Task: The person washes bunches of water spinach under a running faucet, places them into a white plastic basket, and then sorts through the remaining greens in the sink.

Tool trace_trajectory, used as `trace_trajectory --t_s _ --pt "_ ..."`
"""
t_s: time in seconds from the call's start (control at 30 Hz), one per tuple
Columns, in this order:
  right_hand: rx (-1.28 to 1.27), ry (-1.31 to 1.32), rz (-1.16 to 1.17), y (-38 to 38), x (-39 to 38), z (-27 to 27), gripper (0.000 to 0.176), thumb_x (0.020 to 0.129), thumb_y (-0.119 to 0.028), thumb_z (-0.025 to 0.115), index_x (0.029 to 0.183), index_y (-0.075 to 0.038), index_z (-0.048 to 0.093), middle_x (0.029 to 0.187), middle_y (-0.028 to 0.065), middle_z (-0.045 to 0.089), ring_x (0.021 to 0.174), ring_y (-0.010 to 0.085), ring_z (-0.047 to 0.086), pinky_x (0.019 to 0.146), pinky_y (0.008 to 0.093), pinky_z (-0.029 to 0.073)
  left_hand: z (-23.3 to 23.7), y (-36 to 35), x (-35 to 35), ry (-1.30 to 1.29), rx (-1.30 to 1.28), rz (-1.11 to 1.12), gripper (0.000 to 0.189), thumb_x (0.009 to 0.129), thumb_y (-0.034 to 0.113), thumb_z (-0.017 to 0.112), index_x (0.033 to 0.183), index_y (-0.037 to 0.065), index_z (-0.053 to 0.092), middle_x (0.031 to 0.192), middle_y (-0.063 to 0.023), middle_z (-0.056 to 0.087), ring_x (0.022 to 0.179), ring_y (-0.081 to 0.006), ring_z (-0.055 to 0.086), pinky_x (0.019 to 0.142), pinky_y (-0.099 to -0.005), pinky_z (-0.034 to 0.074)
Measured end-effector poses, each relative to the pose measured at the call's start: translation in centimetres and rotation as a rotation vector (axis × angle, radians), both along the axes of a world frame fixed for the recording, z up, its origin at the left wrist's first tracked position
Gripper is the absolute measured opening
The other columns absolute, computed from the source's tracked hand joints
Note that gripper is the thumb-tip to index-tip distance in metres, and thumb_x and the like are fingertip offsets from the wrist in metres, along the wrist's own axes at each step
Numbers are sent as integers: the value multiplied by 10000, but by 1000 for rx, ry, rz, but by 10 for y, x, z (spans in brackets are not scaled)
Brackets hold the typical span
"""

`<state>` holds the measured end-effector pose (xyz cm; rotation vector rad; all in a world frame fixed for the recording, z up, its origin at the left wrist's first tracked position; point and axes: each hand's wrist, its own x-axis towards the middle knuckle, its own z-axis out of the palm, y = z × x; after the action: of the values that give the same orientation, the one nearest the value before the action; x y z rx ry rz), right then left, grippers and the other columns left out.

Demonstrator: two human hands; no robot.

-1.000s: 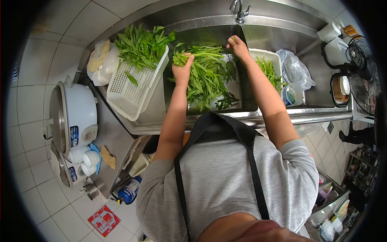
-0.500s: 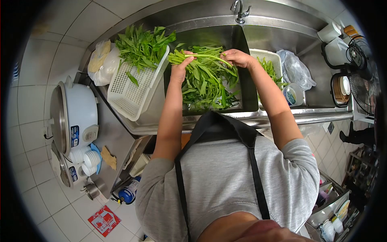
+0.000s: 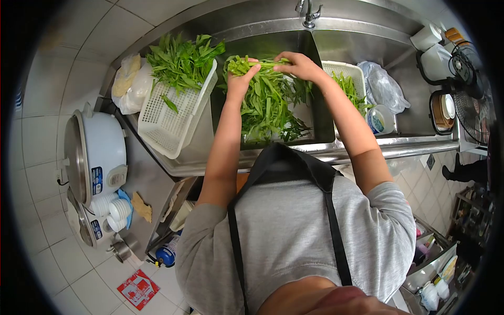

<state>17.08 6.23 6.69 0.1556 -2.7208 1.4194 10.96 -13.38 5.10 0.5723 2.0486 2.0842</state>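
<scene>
Over the left sink basin [image 3: 310,135], my left hand [image 3: 242,84] is closed round the stem ends of a bunch of leafy greens that looks like water spinach [image 3: 265,97]. The leaves hang down into the basin, where more loose leaves lie. At the bunch's upper right, my right hand [image 3: 300,68] has its thumb and fingers curled on the stems. Some of its fingertips are hidden by the greens. Left of the basin, a white perforated basket [image 3: 165,128] sits tilted, with a heap of the same greens [image 3: 184,60] at its far end.
A second white basket [image 3: 344,68] with greens, a plastic tub [image 3: 380,119] and a clear plastic bag [image 3: 386,89] sit right of the basin. The faucet [image 3: 311,18] rises behind. A large rice cooker [image 3: 97,152] stands at left; a fan [image 3: 470,100] is far right.
My right hand has moved left along the stems, closer to my left hand. The bunch now hangs more gathered below my left hand, and more of the basin floor shows at right.
</scene>
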Motion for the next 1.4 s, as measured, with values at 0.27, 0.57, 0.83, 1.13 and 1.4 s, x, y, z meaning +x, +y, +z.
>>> trace_trajectory --t_s 0.27,0.57,0.83,1.13,1.4 --pt "435 -125 -328 84 47 40 346 721 -289 619 924 -8 605 837 202 601 813 346 570 732 399 440 1 4 -6 -125 353 -20 219 736 25 638 940 12 560 878 -71 584 832 -150 572 780 -277 440" --pt "227 -310 -374 80 63 -7 281 745 -260 589 929 -49 608 857 186 607 784 325 581 700 385 450 -4 3 -3 -244 507 19 223 759 66 635 943 22 516 874 -81 574 837 -159 564 769 -292 438" --pt "163 -206 -110 -11 24 -20 265 710 -283 623 906 -105 638 814 163 614 784 304 585 721 358 450 0 5 0 -259 587 -55 182 782 44 593 938 34 501 882 -91 580 854 -180 565 797 -310 440" --pt "-362 -296 177 32 -2 -47 138 744 -123 589 834 -20 613 778 12 609 763 73 529 731 218 403 -4 -11 -2 27 47 33 204 722 75 667 902 29 582 849 -41 591 797 -110 559 727 -253 451" --pt "-11 -349 199 26 -6 -47 200 763 -207 484 742 -19 548 652 -8 513 640 92 442 624 256 382 5 1 5 113 -123 -36 165 700 51 682 841 20 601 758 -8 604 698 -81 557 659 -232 452"
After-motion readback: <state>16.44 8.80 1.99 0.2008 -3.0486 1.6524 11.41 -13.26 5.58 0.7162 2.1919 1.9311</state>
